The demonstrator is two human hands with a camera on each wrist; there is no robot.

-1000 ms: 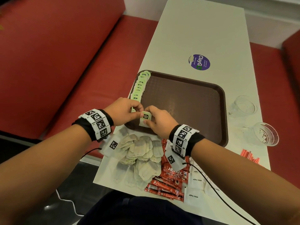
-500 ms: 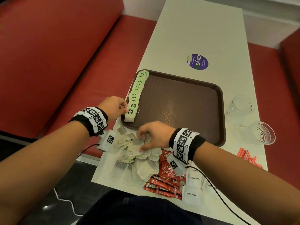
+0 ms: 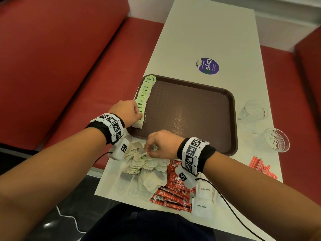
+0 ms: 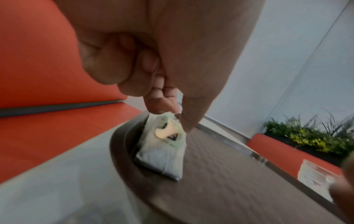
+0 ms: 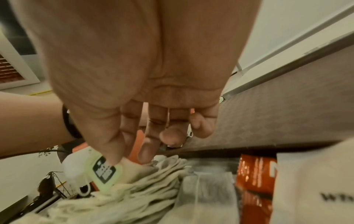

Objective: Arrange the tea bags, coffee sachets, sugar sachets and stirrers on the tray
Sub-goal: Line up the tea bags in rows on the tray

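left hand (image 3: 127, 112): nearest tea bag (image 4: 162, 153) in tray (image 3: 232, 122) row pinched | right hand (image 3: 162, 145): green tag (image 5: 104, 171) pinched on loose tea bag pile (image 3: 147, 169)

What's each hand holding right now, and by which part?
Left hand pinches the nearest tea bag of the tray's row by its top. Right hand pinches a loose tea bag's green tag at the pile.

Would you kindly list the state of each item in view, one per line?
Tray: holds one tea bag row along its left edge.
Left hand: pinches the row's nearest bag.
Right hand: pinches a tag in the loose tea bag pile.
Coffee sachets, sugar sachets, stirrers: off tray.
Glasses: empty.
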